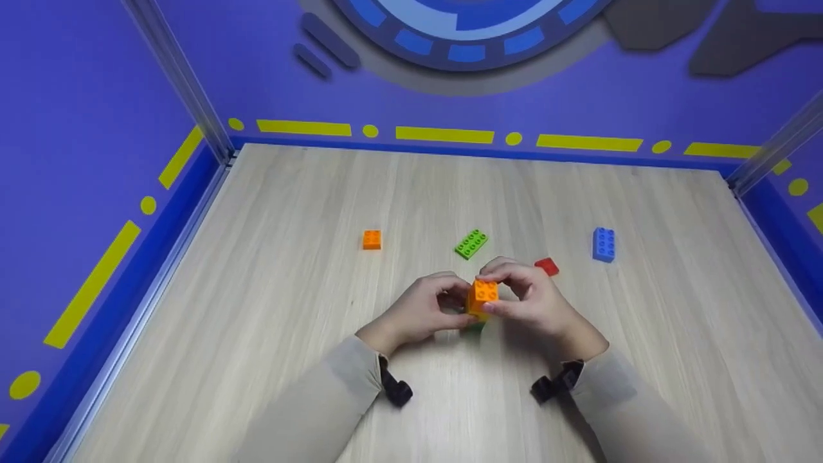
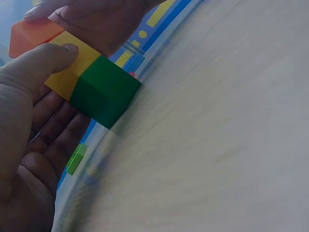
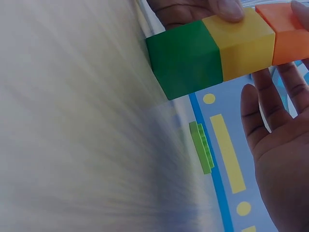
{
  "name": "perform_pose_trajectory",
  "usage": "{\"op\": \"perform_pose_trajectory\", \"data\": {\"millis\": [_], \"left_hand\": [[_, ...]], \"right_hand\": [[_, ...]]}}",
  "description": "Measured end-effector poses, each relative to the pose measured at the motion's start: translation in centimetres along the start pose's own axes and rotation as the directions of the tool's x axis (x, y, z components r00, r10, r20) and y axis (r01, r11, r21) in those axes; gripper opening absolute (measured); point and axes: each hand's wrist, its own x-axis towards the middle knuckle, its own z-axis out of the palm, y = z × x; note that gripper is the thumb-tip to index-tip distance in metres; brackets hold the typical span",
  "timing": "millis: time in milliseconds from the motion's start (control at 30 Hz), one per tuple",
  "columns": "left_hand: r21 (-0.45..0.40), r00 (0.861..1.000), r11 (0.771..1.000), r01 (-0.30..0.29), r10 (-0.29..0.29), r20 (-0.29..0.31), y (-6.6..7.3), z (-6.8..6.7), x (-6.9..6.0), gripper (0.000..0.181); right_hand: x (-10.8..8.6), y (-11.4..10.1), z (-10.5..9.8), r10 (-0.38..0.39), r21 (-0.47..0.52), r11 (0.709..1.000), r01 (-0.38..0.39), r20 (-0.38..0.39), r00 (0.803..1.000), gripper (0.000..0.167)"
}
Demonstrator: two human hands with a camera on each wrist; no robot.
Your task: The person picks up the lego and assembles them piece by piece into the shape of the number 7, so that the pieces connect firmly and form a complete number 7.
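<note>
A short tower of toy building bricks stands upright on the wooden table, between both hands. At its base is a dark green brick (image 3: 186, 60), in the middle a yellow brick (image 3: 248, 55), on top an orange brick (image 1: 486, 290) with studs showing. My left hand (image 1: 421, 307) grips the yellow brick, its thumb lying across one face in the left wrist view. From the other side my right hand (image 1: 537, 302) pinches the orange brick between thumb and fingers. The orange and yellow bricks sit flush together. In the head view the hands hide most of the lower bricks.
Beyond the hands lie a loose orange brick (image 1: 371, 240), a light green flat brick (image 1: 472, 244), a red piece (image 1: 547, 266) close behind the right hand, and a blue brick (image 1: 604, 244). Blue-purple panels (image 1: 418, 103) wall the table (image 1: 289, 212) at back and sides.
</note>
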Motion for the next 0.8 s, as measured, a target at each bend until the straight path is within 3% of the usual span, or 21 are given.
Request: {"op": "perform_pose_trajectory", "data": {"millis": [800], "left_hand": [[-0.010,1.000,1.000,0.006,-0.006,-0.001,-0.11,-0.01,0.05,0.036]], "right_hand": [[0.05,-1.03,-0.05,0.031,-0.190,0.981,-0.027,0.016,0.999,0.040]]}}
